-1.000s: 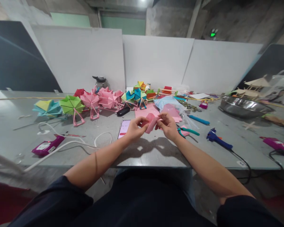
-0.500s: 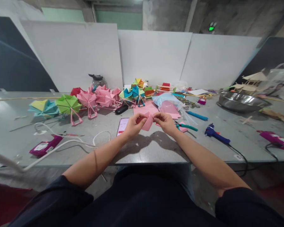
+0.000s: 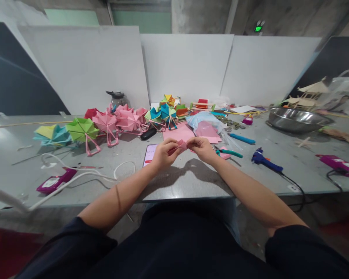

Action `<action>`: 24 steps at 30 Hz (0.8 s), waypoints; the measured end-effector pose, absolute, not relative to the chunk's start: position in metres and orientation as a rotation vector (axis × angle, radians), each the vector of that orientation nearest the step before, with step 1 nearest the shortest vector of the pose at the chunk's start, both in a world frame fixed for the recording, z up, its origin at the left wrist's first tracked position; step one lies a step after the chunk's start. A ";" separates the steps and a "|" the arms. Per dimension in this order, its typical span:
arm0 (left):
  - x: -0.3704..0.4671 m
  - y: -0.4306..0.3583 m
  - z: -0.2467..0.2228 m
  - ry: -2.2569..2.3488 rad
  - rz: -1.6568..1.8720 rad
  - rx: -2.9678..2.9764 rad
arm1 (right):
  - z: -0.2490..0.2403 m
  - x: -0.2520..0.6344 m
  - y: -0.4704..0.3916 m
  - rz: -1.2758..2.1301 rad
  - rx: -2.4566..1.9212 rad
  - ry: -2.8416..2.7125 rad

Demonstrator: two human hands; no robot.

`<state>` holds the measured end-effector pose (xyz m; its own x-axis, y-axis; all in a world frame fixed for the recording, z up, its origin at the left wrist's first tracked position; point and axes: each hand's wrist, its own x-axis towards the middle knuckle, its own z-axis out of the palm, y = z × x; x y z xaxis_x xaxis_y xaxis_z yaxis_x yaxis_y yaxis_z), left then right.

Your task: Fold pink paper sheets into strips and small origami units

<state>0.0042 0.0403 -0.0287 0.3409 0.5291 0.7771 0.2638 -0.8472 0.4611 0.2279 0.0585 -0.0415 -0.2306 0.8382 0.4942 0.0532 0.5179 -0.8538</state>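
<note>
A small folded piece of pink paper (image 3: 180,146) is held up over the near middle of the table, between both hands. My left hand (image 3: 164,154) is closed on its left side, thumb in front and fingers behind. With thumb and fingertips pinched, my right hand (image 3: 203,149) grips the right end of the same paper. Just behind the hands lie flat pink sheets (image 3: 177,133). A lit phone (image 3: 149,155) rests beside my left wrist, and pliers with teal handles (image 3: 231,153) lie to the right of my right hand.
Folded paper umbrellas in green (image 3: 81,130) and pink (image 3: 105,122) stand at the left. A white cable (image 3: 84,176) crosses the left side near a purple device (image 3: 56,181). On the right are a blue glue gun (image 3: 266,162), a metal bowl (image 3: 299,120) and another purple device (image 3: 339,165).
The pink paper has turned in my hands; its flat face, which hung downward before, now shows as a narrower strip tilted up. Both hands remain closed on it in nearly the same place.
</note>
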 end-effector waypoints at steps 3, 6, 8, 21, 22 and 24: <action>0.003 0.042 -0.030 0.692 1.527 2.365 | -0.039 0.230 0.057 0.858 -0.719 -1.726; 0.003 0.042 -0.029 0.696 1.528 2.377 | -0.036 0.231 0.054 0.817 -0.696 -1.775; 0.002 0.042 -0.028 0.723 1.507 2.383 | -0.035 0.230 0.053 0.791 -0.707 -1.781; 0.008 0.047 -0.042 0.718 1.521 2.088 | -0.040 0.223 0.053 0.764 -0.789 -1.677; 0.008 0.047 -0.041 0.744 1.511 2.072 | -0.039 0.224 0.052 0.747 -0.805 -1.700; 0.009 0.047 -0.039 0.820 1.466 2.044 | -0.038 0.224 0.052 0.704 -0.840 -1.738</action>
